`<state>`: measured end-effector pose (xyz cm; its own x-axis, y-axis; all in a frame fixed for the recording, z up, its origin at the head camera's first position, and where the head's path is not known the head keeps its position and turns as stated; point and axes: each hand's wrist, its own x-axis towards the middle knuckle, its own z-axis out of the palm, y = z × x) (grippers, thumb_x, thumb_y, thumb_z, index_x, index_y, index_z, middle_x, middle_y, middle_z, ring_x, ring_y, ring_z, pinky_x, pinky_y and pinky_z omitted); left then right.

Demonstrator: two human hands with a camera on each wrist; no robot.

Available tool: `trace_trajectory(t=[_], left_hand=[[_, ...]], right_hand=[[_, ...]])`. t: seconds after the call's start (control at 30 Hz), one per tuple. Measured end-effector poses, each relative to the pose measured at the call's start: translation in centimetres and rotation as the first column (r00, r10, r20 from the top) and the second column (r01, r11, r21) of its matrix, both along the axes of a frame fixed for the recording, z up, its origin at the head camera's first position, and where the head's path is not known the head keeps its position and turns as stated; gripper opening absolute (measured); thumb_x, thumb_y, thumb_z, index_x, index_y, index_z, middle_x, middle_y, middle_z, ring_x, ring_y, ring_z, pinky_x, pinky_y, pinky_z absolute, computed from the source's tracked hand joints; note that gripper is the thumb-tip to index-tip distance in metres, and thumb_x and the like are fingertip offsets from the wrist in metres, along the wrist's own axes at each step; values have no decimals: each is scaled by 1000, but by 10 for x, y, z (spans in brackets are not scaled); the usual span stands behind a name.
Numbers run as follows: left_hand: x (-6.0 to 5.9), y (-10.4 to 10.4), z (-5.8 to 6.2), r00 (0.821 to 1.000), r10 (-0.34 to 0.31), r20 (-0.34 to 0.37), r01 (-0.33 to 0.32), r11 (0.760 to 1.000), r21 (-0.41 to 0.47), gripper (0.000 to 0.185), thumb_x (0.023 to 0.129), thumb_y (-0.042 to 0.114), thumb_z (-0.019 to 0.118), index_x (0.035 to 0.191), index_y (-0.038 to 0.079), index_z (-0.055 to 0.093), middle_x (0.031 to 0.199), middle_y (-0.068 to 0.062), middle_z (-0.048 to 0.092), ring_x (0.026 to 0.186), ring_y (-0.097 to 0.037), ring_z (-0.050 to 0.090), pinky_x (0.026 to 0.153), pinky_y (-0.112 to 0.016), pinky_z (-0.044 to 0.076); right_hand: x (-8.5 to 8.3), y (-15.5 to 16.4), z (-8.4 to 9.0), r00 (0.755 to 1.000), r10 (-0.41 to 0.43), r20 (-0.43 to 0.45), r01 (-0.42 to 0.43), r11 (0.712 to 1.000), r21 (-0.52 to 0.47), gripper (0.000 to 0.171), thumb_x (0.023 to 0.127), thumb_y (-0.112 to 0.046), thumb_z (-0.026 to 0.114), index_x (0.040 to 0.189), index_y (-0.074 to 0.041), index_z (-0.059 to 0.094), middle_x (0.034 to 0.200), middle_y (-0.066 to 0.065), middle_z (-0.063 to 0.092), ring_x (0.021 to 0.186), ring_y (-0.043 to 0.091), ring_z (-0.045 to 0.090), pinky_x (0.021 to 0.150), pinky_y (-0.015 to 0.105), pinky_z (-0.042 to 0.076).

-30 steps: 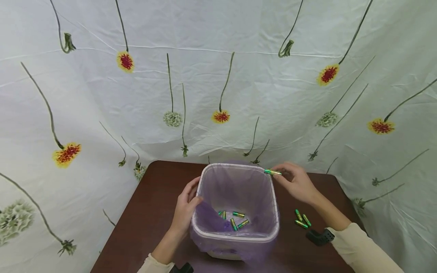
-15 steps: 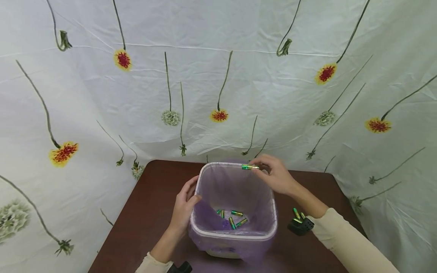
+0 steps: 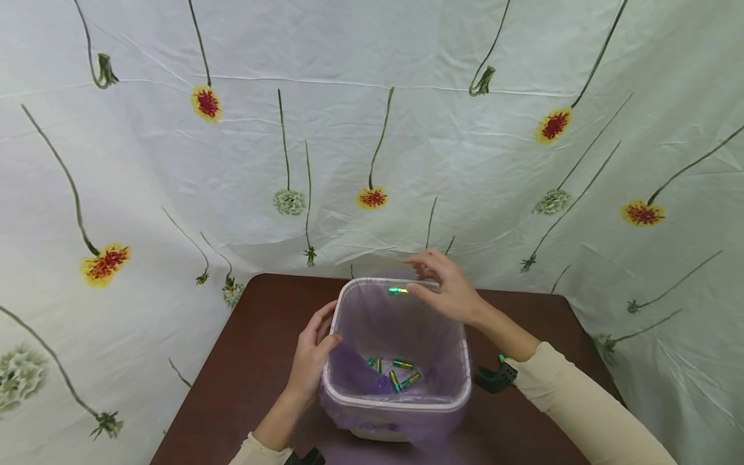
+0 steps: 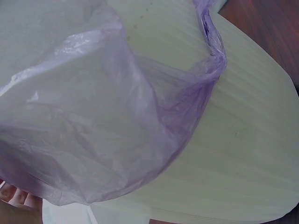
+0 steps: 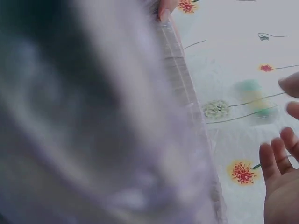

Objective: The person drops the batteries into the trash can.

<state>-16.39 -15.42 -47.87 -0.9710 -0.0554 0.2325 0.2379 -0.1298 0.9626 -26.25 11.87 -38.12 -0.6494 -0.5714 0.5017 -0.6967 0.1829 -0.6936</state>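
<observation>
Floral backdrop, brown table (image 3: 256, 336) — right hand (image 3: 447, 290), fingers spread, frees a battery (image 3: 398, 290) best dropped centrally into the lined bin (image 3: 349, 394) — left hand (image 3: 310, 361) grips the rim.

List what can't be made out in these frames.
- Batteries on the table: head view, the right forearm covers all but one green tip.
- Falling battery: motion-blurred in the head and right wrist views; markings unreadable.
- Bin interior: right wrist view, a blurred bag wall fills the frame.
- Left hand: left wrist view, only fingertips at the bottom edge; the bag hides the rest.
- Count of batteries in the bin: too small, overlapping.
</observation>
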Motion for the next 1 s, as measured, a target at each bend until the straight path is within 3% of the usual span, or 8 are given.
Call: trace_trajectory(t=[0.13,0.6,0.73,1.0], left_hand=[[0,1,0,1000,-2,-1,2,1000,13,62,90,-12,51,151,-2,46,152,-21,49,138,-32,47,97,-25,48],[2,1,0,1000,-2,-4,3,1000,10,62,90,-12,50,151,-2,45,153,-20,47,139,-32,46,99,-25,47],[2,2,0,1000,-7,3,7,1000,11,62,90,-12,50,151,-2,45,154,-21,46,140,-32,45,99,-24,47],[1,2,1,1000,9,-1,-9,1000,-7,61,91,-12,51,151,-3,46,153,-21,48,140,-31,46,99,-25,47]], right_hand=[[-1,1,1,1000,20,-13,-20,999,-29,50,96,-7,69,144,-5,57,129,11,52,113,28,51,96,50,50],[-3,15,-6,999,12,-39,-13,1000,-22,48,91,8,69,138,2,59,128,19,57,110,28,55,90,54,52],[-2,22,-7,999,-12,-48,12,1000,-7,46,91,7,70,136,2,61,125,13,59,110,26,57,89,53,53],[-1,37,-8,997,-47,-55,49,998,27,46,95,-2,69,139,-9,62,124,4,60,112,24,55,90,52,51]])
